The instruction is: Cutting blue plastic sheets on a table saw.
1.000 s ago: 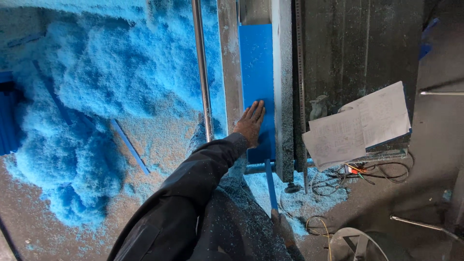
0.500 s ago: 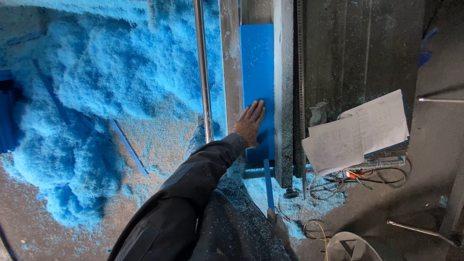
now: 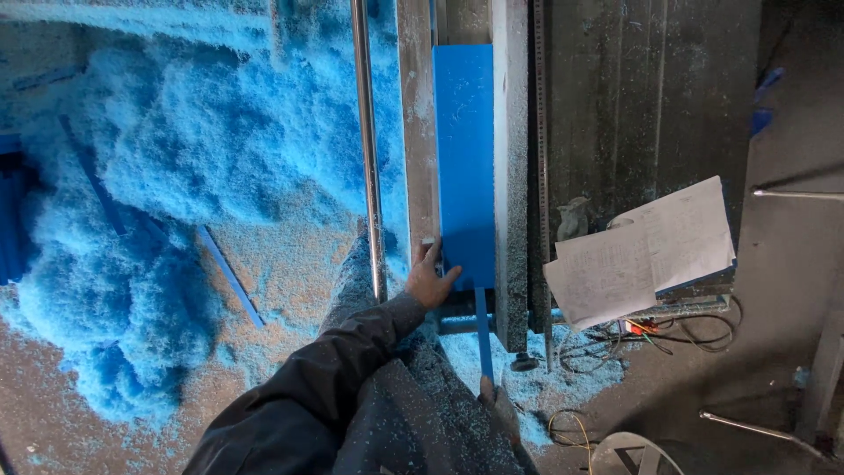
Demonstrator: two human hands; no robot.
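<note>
Landmark: blue panel [image 3: 466,167], flat, upright in the frame, lying in a channel of the machine bed.

Blue shavings heap [image 3: 149,193]: fills the whole area left of the panel, thinning to tan sawdust lower down; a few thin blue strips lie in it.

Dark machine surface [image 3: 651,97]: right of the panel, dusty.

Grey fence rail [image 3: 510,176]: runs along the panel's right edge, touching it.

Pale rail [image 3: 416,132]: along the panel's left edge. Further left of it, a shiny steel rod [image 3: 367,149] running parallel.

Paper sheets [image 3: 646,251]: right of the panel and lower, well apart from it, past the fence rail; tangled cables just below them.

Narrow blue strip [image 3: 483,330]: extends down from the panel's bottom edge.

Left hand [image 3: 431,280]: at the panel's lower left corner, dark sleeve behind it. Fingers loosely spread, thumb resting on the panel face, fingertips [image 3: 428,248] at the panel's left edge. Grip around the edge: cannot tell.

Right hand [image 3: 501,409]: below the panel, at the lower end of the narrow strip, mostly hidden by clothing; whether it pinches the strip cannot be told.
</note>
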